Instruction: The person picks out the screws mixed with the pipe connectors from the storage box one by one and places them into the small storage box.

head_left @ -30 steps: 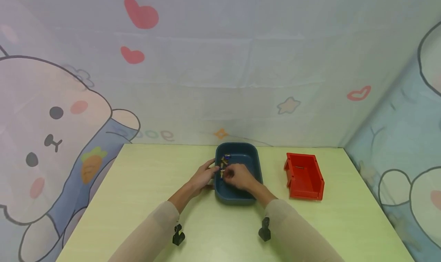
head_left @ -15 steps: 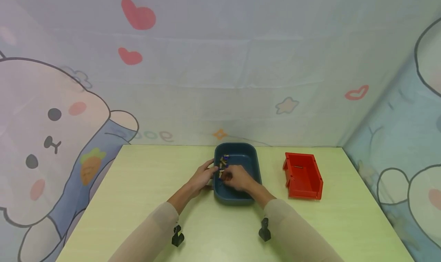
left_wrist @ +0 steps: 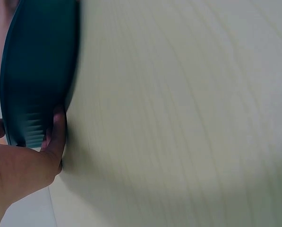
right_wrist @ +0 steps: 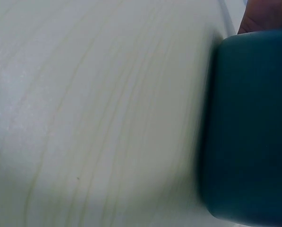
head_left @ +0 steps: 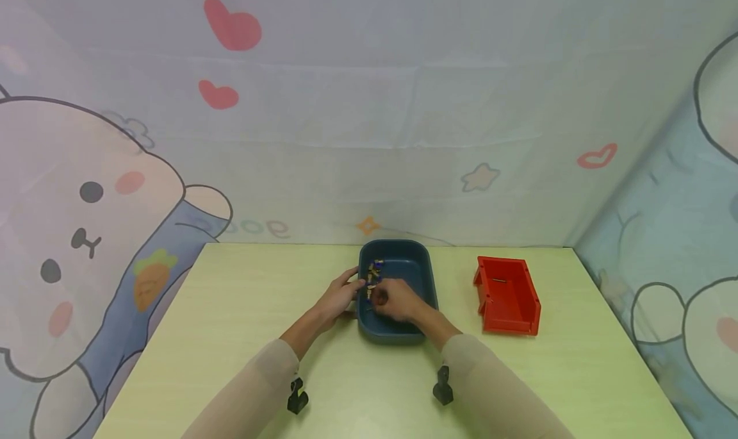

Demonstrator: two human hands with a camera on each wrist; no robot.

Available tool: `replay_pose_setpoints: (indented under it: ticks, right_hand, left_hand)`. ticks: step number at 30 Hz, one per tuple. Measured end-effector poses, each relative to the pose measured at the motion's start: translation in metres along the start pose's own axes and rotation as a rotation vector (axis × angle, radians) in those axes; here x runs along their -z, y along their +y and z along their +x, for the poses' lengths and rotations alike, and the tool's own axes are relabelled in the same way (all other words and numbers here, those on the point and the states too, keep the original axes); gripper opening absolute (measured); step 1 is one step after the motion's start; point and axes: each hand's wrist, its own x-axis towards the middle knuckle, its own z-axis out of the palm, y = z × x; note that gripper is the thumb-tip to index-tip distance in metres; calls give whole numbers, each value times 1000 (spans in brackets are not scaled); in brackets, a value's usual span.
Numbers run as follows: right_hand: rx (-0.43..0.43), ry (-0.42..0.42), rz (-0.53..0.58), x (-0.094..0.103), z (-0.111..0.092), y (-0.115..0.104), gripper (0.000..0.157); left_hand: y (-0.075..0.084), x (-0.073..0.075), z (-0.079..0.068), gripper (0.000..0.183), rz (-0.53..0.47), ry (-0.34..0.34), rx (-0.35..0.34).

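A dark blue plastic bin (head_left: 410, 323) stands at the middle of the table in the head view. Small brass-coloured and blue pieces (head_left: 373, 271) lie along its left inside wall; their exact kind is too small to tell. My left hand (head_left: 339, 299) grips the bin's left side, thumb at the rim. The left wrist view shows its fingers (left_wrist: 58, 132) against the bin's outer wall. Inside the bin, my right hand (head_left: 398, 299) reaches in beside the pieces with bent fingers. Whether its fingertips pinch a piece is hidden. The right wrist view mostly catches the bin's outer wall (right_wrist: 249, 127).
A red open-front bin (head_left: 510, 298) rests to the right of the blue bin, with a small thin metallic piece (head_left: 499, 279) inside. The pale wooden table (head_left: 259, 285) reaches back to a printed cloth backdrop (head_left: 369, 125).
My right hand has shifted slightly toward me within the blue bin. My left hand keeps its place on the bin's side. The view has moved a little.
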Motion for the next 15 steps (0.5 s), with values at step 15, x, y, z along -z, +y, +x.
replay_pose_setpoints:
  ticks: [15]
  right_hand:
    - [41, -32, 5, -1, 1, 3, 13]
  left_hand:
    - [0, 0, 0, 58, 0, 4, -5]
